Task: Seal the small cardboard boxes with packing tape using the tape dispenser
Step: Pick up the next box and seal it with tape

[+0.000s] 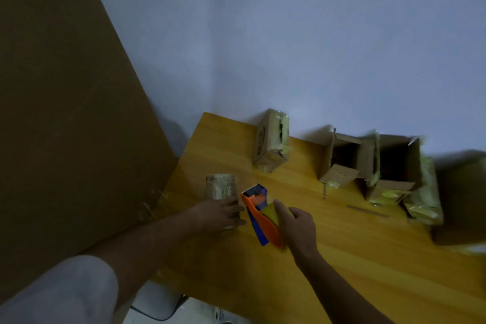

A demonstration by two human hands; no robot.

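A small taped cardboard box (220, 188) lies near the left edge of the yellow wooden table (328, 258). My left hand (218, 214) rests on its near end with the fingers laid over it. Just to its right, my right hand (298, 229) grips an orange and blue tape dispenser (259, 212) holding a yellowish roll, its blue front end beside the box. Another taped box (272, 141) stands at the table's far edge by the wall.
Two open cardboard boxes (342, 159) (394, 163) with loose tape scraps sit at the back right, and a taped box (423, 200) lies beside them. A big brown board (65, 113) leans at the left. The blue-grey wall (315, 34) rises behind the table.
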